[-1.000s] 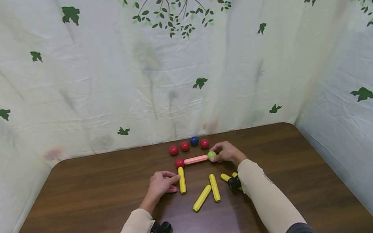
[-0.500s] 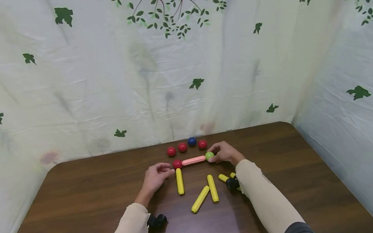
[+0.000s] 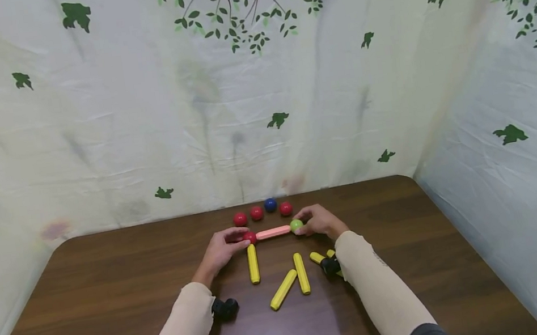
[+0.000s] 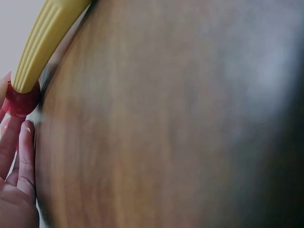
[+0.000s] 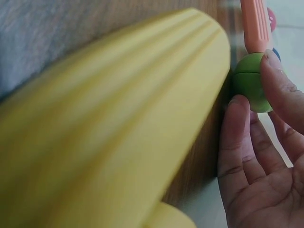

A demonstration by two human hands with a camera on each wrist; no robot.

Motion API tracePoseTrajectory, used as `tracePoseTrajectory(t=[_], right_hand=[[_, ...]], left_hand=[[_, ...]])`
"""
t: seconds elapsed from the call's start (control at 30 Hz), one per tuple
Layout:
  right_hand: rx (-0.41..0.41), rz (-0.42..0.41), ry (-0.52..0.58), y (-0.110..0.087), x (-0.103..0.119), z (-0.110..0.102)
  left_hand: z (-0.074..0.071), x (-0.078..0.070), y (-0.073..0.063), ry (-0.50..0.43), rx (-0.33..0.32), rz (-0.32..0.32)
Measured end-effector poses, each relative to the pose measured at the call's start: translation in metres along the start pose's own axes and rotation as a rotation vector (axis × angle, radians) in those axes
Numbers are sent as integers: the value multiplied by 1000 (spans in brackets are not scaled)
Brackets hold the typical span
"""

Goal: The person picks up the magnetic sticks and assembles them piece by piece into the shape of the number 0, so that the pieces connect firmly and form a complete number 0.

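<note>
In the head view a pink ribbed stick (image 3: 273, 232) lies between a red ball (image 3: 250, 237) on its left and a green ball (image 3: 296, 225) on its right. My left hand (image 3: 220, 251) holds the red ball between thumb and fingers; the left wrist view shows fingertips against that ball (image 4: 23, 100). From the red ball a yellow stick (image 3: 253, 265) extends toward me, its end against the ball. My right hand (image 3: 321, 221) pinches the green ball, with thumb and a finger on it in the right wrist view (image 5: 251, 81).
Behind, red balls (image 3: 256, 213) and a blue ball (image 3: 270, 205) stand in a row near the table's (image 3: 124, 279) back edge. Nearer me lie two yellow sticks (image 3: 283, 290). More yellow sticks (image 3: 317, 257) are partly hidden under my right wrist camera (image 3: 330, 266).
My left hand has moved up from beside the yellow stick to the red ball and now holds it. The right hand stays on the green ball. The head view has shifted slightly.
</note>
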State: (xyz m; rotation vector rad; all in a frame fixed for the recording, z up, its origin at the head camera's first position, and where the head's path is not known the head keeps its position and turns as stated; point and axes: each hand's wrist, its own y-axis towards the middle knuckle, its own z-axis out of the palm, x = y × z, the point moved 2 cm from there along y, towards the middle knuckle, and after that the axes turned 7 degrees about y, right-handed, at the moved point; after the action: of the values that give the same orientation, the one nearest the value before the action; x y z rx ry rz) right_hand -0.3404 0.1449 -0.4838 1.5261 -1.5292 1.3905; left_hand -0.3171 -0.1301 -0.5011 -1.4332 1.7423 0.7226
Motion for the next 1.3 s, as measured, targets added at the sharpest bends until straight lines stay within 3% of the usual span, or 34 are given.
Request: tracePoseTrajectory(t=[0.57,1.3], right_hand=[[4,-11,1,-2,5,1],[4,3,6,-5,6,-2]], left_hand=[[-4,0,-2,70,4,-23],[-3,-1,-3,39,15,-15]])
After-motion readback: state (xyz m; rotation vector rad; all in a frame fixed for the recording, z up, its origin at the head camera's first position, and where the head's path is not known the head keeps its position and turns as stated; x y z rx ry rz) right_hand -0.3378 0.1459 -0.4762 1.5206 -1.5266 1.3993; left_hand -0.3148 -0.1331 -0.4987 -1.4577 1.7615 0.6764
